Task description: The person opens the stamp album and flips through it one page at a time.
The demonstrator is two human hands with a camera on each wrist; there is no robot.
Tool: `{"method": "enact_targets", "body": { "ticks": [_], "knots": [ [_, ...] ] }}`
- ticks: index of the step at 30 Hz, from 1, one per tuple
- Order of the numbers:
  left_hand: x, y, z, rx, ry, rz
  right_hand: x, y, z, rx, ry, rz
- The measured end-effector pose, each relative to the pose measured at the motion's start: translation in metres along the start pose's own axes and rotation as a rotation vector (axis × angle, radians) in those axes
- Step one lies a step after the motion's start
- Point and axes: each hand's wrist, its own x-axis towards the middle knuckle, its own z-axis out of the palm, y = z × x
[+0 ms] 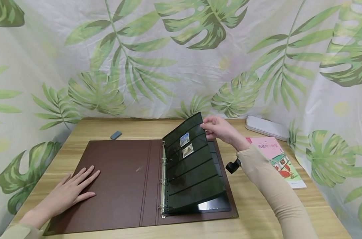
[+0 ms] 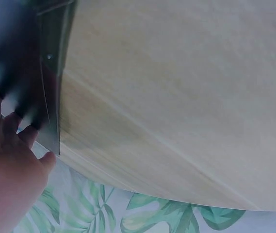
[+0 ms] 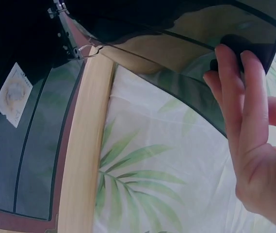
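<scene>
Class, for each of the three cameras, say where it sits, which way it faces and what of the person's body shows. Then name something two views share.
Head: worn on the head, facing forward and down over the table and open album; left hand, right hand and sleeves show.
Left wrist: facing across the tabletop towards the curtain; part of the left hand shows at the left.
Right wrist: facing the lifted black page, curtain behind; the right hand shows at the right.
Shared: head and right wrist both show the right hand holding that page.

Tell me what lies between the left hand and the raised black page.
In the head view, the brown cover, under the left hand, and then the metal rings lie before the black page.
</scene>
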Motion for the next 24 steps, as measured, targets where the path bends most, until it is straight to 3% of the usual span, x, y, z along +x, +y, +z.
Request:
{"method": "enact_targets", "body": {
  "ticks": [14,19,24],
  "knots": [
    [-0.001,0.003,-0.001,-0.024,-0.01,-0.019,-0.013,0.016,-0.006,0.048,0.016,0.062],
    [0.0,0.003,-0.003,-0.02,-0.004,-0.015,-0.016,0.021,-0.012,0.057,-0.033,0.042],
    [0.0,0.002,-0.003,-0.014,0.002,-0.01,-0.022,0.022,-0.02,-0.045,-0.109,0.014]
  ]
}}
